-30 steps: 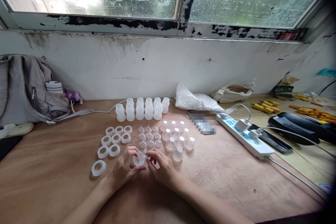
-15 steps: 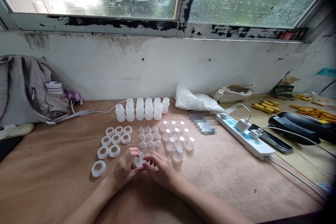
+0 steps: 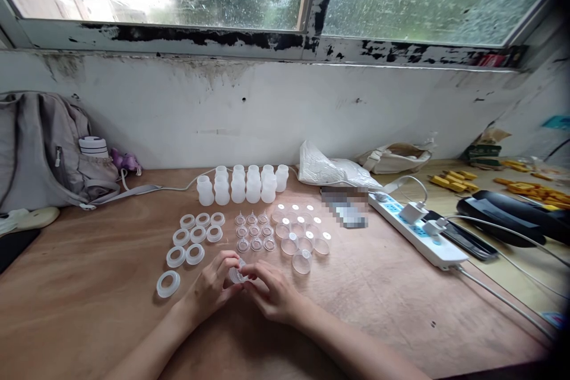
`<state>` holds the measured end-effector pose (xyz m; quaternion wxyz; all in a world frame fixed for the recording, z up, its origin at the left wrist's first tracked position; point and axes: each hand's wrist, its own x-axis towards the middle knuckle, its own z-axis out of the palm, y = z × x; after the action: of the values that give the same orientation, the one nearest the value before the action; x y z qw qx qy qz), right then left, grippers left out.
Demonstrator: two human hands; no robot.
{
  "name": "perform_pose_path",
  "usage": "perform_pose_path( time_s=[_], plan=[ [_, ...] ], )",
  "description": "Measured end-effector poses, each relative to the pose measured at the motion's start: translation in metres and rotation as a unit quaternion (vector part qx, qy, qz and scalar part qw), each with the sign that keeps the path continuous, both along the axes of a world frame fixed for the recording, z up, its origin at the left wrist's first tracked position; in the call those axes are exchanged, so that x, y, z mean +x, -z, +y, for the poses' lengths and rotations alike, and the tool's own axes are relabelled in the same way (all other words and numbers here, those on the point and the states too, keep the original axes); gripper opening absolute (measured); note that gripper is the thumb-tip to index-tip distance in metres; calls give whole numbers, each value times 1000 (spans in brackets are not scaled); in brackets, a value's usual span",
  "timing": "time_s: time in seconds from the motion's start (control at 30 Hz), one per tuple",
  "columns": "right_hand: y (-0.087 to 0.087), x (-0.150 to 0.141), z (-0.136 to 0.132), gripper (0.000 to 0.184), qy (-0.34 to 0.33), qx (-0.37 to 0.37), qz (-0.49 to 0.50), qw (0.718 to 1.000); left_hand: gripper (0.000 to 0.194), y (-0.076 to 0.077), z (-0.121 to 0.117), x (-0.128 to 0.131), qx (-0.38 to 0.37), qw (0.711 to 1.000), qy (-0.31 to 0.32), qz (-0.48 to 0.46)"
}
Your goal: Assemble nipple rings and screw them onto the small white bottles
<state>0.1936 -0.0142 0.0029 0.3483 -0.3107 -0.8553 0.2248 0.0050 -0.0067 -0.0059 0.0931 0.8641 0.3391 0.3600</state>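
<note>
Between my two hands, just above the front of the wooden table, is a translucent plastic bottle collar (image 3: 236,274), partly hidden by fingers. My left hand (image 3: 216,282) grips its left side with thumb and fingers. The fingertips of my right hand (image 3: 272,292) pinch its right side; whether a nipple sits inside it cannot be made out. Ahead of my hands stand clear bottle nipples (image 3: 253,231) in rows. Loose collar rings (image 3: 168,284) lie to the left, and clear round caps (image 3: 301,262) to the right. Several frosted small bottles (image 3: 238,190) stand at the back.
A white power strip (image 3: 414,231) with plugs and cables runs along the right. A blurred phone-like object (image 3: 345,208) lies behind the caps, near a white plastic bag (image 3: 329,169). On the left rests a grey backpack (image 3: 40,148); yellow parts (image 3: 454,180) lie far right.
My right-hand fingers have closed further around the collar, which now looks more tilted and more covered. The things on the table keep their places.
</note>
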Motion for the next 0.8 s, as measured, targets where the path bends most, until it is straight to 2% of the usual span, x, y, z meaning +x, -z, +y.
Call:
perform_pose_path(
  time_s=[0.3, 0.4, 0.47, 0.53, 0.63, 0.73, 0.8],
  plan=[
    [-3, 1, 0, 23, 8, -33, 85, 996, 34, 0, -1, 1, 5, 1000, -13, -8],
    [-9, 0, -2, 20, 12, -53, 128, 990, 32, 0, -1, 1, 9, 1000, -18, -5],
    [-11, 0, -2, 17, 29, -71, 156, 985, 27, -1, -1, 1, 10, 1000, -18, -2],
    [-11, -1, 0, 13, 75, -100, 177, 976, 26, -2, -1, 2, 13, 1000, -20, -5],
    [-5, -2, 5, 17, 116, -203, 204, 951, 28, -4, -1, 2, 31, 999, -21, -18],
    [5, -5, 12, 30, 27, -376, 230, 897, 29, -3, -2, 2, 36, 999, -2, -24],
    [10, -7, 15, 34, -30, -449, 246, 859, 29, -2, -3, 3, 26, 999, 14, -26]
  ],
)
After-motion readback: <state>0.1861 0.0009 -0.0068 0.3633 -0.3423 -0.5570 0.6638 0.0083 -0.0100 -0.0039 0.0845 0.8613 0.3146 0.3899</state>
